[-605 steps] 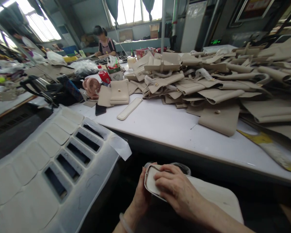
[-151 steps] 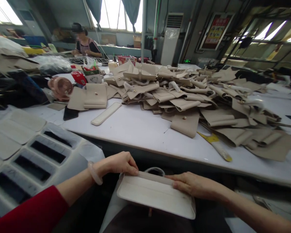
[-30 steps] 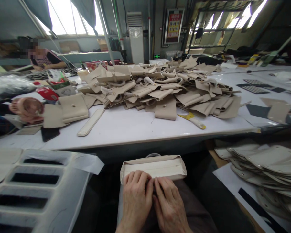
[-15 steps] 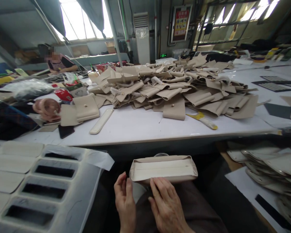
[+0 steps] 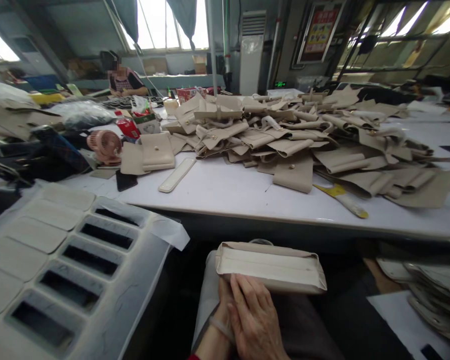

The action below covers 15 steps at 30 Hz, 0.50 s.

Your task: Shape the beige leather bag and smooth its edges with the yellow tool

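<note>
Both hands (image 5: 247, 320) under beige pouch (image 5: 270, 266), long axis left-right.

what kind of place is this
Most likely a handbag or leather-goods workshop: a heap of beige bag pieces covers a long white worktable, and the hands press a folded bag panel.

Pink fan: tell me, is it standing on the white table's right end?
No. The pink fan stands at the table's left end, beside a beige pouch.

Right hand (image 5: 253, 320) lies flat, palm down, fingers together pointing to 11 o'clock. Left hand (image 5: 222, 305) mostly hidden under it, only wrist w/ bracelet visible.
</note>
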Each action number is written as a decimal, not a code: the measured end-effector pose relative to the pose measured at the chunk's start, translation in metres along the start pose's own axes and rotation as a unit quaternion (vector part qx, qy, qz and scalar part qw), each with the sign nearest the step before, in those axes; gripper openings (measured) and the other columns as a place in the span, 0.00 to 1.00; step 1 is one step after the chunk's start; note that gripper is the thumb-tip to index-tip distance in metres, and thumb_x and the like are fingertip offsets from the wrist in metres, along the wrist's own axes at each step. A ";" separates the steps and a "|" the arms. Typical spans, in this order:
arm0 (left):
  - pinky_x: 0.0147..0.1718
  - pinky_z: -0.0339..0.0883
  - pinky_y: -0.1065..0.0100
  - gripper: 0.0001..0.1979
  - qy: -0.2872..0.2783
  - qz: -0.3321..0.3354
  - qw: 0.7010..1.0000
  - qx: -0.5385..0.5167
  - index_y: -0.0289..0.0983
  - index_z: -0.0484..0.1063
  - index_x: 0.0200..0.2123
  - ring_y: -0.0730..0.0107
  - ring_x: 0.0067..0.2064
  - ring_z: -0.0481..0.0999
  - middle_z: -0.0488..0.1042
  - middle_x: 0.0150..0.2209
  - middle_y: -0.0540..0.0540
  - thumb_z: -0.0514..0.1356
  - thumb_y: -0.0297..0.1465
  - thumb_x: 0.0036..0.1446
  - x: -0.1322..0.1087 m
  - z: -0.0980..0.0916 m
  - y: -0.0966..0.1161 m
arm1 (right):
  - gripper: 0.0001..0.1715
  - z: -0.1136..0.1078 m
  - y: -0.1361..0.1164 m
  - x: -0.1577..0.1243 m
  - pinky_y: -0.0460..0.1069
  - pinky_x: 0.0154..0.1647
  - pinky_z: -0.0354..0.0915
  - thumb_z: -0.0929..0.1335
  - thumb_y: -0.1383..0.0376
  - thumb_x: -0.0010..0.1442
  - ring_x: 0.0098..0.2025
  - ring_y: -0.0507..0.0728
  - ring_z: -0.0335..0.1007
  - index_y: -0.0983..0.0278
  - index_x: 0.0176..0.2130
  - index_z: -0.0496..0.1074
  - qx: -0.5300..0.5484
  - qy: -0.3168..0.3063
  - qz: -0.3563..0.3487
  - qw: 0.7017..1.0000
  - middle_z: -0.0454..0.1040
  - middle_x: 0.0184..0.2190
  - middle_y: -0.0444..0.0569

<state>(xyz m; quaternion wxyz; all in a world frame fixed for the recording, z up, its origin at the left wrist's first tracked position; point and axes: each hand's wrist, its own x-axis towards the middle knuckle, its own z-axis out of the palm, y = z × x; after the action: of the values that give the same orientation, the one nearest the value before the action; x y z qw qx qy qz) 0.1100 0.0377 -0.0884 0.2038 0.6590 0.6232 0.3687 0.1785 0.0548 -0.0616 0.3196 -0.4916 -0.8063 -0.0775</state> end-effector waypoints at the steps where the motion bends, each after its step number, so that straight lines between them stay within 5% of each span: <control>1: 0.52 0.74 0.53 0.26 0.021 0.004 1.000 0.010 0.44 0.64 0.60 0.56 0.58 0.73 0.75 0.53 0.36 0.41 0.23 0.65 -0.003 -0.001 0.008 | 0.24 0.001 0.000 0.001 0.57 0.60 0.57 0.60 0.70 0.66 0.60 0.64 0.60 0.77 0.59 0.67 -0.004 0.001 -0.003 1.000 0.70 0.56 0.59; 6: 0.55 0.71 0.45 0.23 0.092 0.007 0.994 0.064 0.38 0.62 0.61 0.53 0.57 0.75 0.74 0.54 0.34 0.45 0.23 0.65 0.002 0.003 0.032 | 0.24 0.004 0.003 0.005 0.57 0.58 0.56 0.60 0.70 0.65 0.56 0.63 0.63 0.74 0.58 0.69 -0.024 0.005 -0.018 1.000 0.73 0.54 0.56; 10: 0.53 0.71 0.42 0.20 0.081 -0.013 0.992 0.092 0.39 0.64 0.59 0.47 0.56 0.74 0.72 0.56 0.34 0.54 0.30 0.64 0.004 0.008 0.031 | 0.24 0.010 0.006 0.004 0.57 0.56 0.57 0.61 0.71 0.64 0.55 0.63 0.64 0.73 0.56 0.71 -0.026 0.011 -0.024 0.999 0.75 0.52 0.55; 15: 0.56 0.70 0.45 0.18 0.082 -0.037 0.992 0.086 0.39 0.63 0.58 0.52 0.61 0.70 0.74 0.54 0.37 0.48 0.27 0.67 0.001 0.008 0.024 | 0.23 0.014 0.006 0.006 0.57 0.54 0.59 0.62 0.69 0.63 0.52 0.63 0.65 0.70 0.56 0.72 -0.027 0.016 -0.016 0.999 0.76 0.50 0.53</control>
<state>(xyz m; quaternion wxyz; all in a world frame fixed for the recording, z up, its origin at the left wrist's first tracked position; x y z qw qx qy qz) 0.1317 0.0373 -0.0758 0.1081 0.6180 0.6909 0.3593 0.1757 0.0681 -0.0701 0.3180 -0.4859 -0.8063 -0.1125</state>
